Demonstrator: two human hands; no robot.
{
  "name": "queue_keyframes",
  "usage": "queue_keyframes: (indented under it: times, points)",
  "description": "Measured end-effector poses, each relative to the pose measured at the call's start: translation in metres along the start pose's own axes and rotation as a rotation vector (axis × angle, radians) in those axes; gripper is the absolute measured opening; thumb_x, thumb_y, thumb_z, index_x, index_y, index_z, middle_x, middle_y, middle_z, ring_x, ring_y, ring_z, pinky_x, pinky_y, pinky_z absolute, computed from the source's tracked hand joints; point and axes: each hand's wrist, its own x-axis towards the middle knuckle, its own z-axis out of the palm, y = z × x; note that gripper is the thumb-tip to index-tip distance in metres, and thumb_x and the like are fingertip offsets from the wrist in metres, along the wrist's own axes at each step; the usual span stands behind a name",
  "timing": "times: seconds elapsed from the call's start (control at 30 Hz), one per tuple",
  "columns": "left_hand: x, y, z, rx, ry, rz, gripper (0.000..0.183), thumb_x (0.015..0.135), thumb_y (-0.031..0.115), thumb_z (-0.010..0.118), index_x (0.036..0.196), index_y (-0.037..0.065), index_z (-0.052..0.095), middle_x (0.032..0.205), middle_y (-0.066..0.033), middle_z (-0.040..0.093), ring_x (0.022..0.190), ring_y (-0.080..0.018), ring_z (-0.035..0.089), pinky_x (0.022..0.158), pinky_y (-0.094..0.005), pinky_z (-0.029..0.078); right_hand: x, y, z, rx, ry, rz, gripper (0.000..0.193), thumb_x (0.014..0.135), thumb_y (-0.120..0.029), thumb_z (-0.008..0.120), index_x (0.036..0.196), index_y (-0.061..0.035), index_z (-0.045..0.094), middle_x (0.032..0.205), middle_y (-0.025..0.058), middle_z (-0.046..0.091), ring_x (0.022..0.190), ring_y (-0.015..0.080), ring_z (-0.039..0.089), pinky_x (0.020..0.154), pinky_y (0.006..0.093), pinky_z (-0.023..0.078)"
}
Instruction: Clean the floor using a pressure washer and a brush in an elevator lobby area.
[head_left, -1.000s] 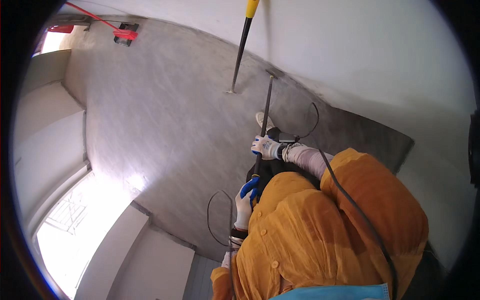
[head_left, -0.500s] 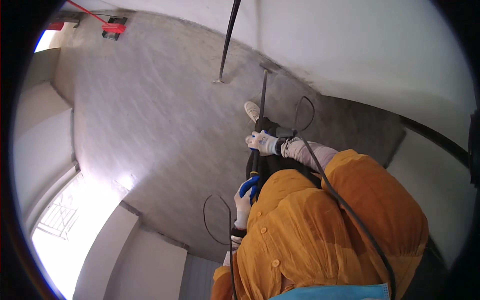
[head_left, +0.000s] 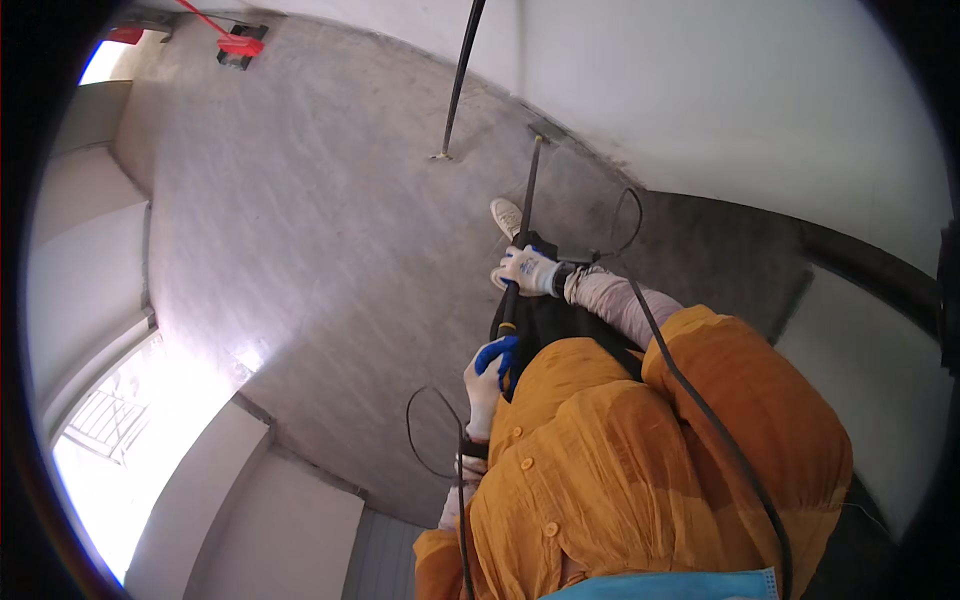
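Both my hands wear white gloves with blue palms and are closed round a long dark pole with a narrow flat head (head_left: 530,185). My right hand (head_left: 526,268) grips it midway, out in front of my legs. Closer to my body, my left hand (head_left: 487,370) wraps round its upper end, beside a yellow band on the shaft. The pole slants down and away from me, its head at the floor close to the foot of the white wall. What kind of head it is, I cannot make out.
A second black pole (head_left: 462,85) stands beyond, its lower end on the grey concrete floor (head_left: 330,190). At the far left a red broom (head_left: 240,45) rests by a black dustpan (head_left: 238,62). The white wall (head_left: 720,100) runs along the right. Black cables (head_left: 690,390) hang past my arms.
Both my hands have moved slightly forward with the pole, and its head sits a little farther right in the picture. The whole view has also shifted slightly. My grip is the same.
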Motion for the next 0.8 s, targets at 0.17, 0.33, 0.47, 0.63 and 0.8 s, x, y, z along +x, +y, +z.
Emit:
queue_keyframes:
  times: [0.17,0.33,0.47,0.63,0.8]
  points:
    - [-0.001,0.001,0.0,0.119,-0.026,0.041,0.023,0.085,0.005,0.054,0.105,-0.002,0.061,0.1,-0.0028,0.063,0.083,-0.0062,0.055,0.074,-0.018,0.043,-0.004,0.0,-0.006,-0.038,-0.013,-0.001,0.016,0.067,-0.021,0.064,0.08,-0.0138,0.059,0.089,0.0037,0.059,0.096,0.0258,0.054,0.066,0.0443,0.049]
    - [-0.004,-0.006,-0.005,0.067,-0.004,0.028,0.023,0.085,0.006,0.054,0.105,-0.001,0.062,0.1,-0.0029,0.064,0.084,-0.0064,0.055,0.075,-0.0179,0.042,-0.005,-0.005,-0.012,-0.022,0.006,0.008,0.015,0.068,-0.021,0.064,0.081,-0.0135,0.059,0.09,0.0039,0.059,0.095,0.0246,0.054,0.066,0.0424,0.05]
    - [0.012,-0.002,0.0,0.109,-0.031,0.048,0.024,0.084,0.006,0.053,0.105,-0.001,0.062,0.1,-0.0034,0.064,0.085,-0.007,0.055,0.075,-0.0187,0.042,0.007,0.012,-0.014,-0.104,-0.067,0.038,0.013,0.069,-0.023,0.064,0.077,-0.0145,0.06,0.087,0.0019,0.059,0.093,0.0236,0.055,0.066,0.0417,0.05]
    - [0.008,-0.005,0.001,0.045,-0.019,0.034,0.024,0.084,0.006,0.053,0.104,-0.002,0.062,0.101,-0.0043,0.064,0.086,-0.0091,0.056,0.077,-0.0197,0.043,0.002,0.007,-0.018,-0.059,0.025,-0.035,0.01,0.068,-0.023,0.063,0.074,-0.0152,0.06,0.085,0.0026,0.06,0.089,0.0235,0.056,0.064,0.0427,0.05]
    - [0.006,0.018,0.008,0.152,-0.004,0.007,0.024,0.083,0.005,0.053,0.104,-0.003,0.062,0.101,-0.006,0.064,0.09,-0.0111,0.057,0.082,-0.021,0.043,0.009,0.019,-0.012,-0.062,0.058,-0.04,0.007,0.072,-0.024,0.058,0.075,-0.0175,0.058,0.083,0.0031,0.059,0.088,0.0249,0.056,0.06,0.0435,0.048]
